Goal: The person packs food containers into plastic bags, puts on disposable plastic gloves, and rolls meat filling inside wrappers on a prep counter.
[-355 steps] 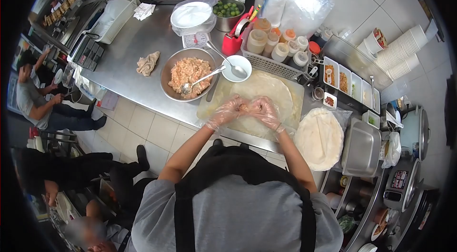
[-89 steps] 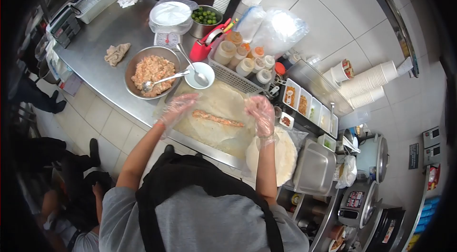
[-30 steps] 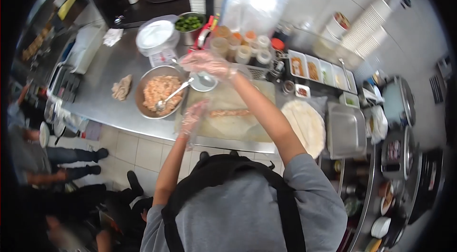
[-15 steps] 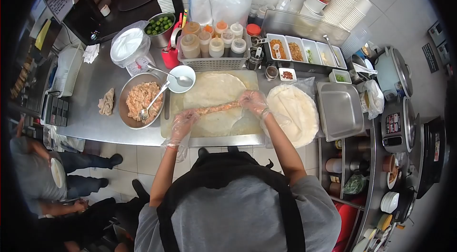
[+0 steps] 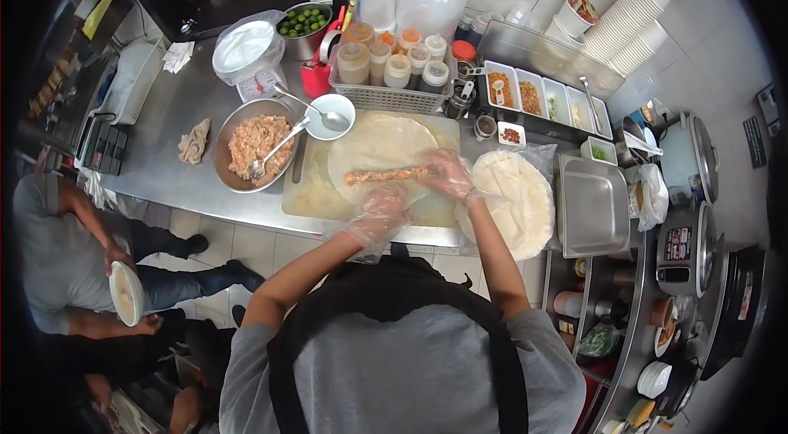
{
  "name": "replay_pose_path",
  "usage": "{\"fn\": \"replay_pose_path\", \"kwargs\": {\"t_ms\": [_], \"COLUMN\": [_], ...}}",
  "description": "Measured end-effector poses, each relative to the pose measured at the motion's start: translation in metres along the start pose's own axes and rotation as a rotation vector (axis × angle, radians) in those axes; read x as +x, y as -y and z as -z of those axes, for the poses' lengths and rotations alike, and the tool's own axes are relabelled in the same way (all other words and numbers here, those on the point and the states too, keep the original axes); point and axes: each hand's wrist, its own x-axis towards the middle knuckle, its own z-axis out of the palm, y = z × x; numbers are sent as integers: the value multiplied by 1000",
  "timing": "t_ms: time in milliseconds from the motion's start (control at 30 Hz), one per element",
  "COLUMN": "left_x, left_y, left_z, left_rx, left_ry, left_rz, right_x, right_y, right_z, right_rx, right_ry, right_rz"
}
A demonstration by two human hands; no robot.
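Board (image 5: 308, 188): one round wrapper (image 5: 369, 139) on it, bearing one filling strip (image 5: 379, 176)
Hands: two, gloved; our right hand (image 5: 447, 175) pinches the strip's right end, our left hand (image 5: 382, 214) curls at its near side, grip unclear
Bowls: two, left of our board, one steel bowl (image 5: 219, 162), one white bowl (image 5: 318, 110), one spoon each
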Motion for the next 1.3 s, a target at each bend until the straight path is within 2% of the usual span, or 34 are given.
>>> {"fn": "replay_pose_path", "kwargs": {"t_ms": [67,167,267,367,467,567,667,767,867,967,1067,1167,1267,1300], "left_x": [13,18,10,7,3,-3,-15,-18,-20,-13,7,30,39,40], "left_y": [-7,-1,-8,-3,-2,33,56,70,78,74,72,88,100,102], "left_z": [1,-4,39,43,26,-7,6,6,8,22,39,34,28,26], "left_rx": [50,5,-105,-72,46,110,74,-320,-437,-494,-664,-593,-404,-360], "left_ry": [156,166,-117,-223,-381,-494,-495,-467,-384,-370,-339,-287,-301,-304], "left_rz": [96,141,-46,-52,33,21,-22,-20,13,171,344,452,332,329], "right_x": [-15,-33,-40,-26,-17,-25,-33,-34,-30,-19,2,23,25,23], "right_y": [5,17,42,28,36,27,8,-1,-8,-17,-14,-30,1,10], "right_z": [9,14,2,-34,-31,-31,-26,-18,-19,-19,-9,-15,-8,-12], "right_rx": [94,-32,-232,-340,-166,-250,-383,-183,-17,-5,113,373,-14,-64], "right_ry": [-110,-135,-122,-303,-382,-370,-403,-371,-407,-410,-296,-365,-626,-515], "right_rz": [54,237,281,288,288,315,316,197,183,97,-19,-238,9,109]}}
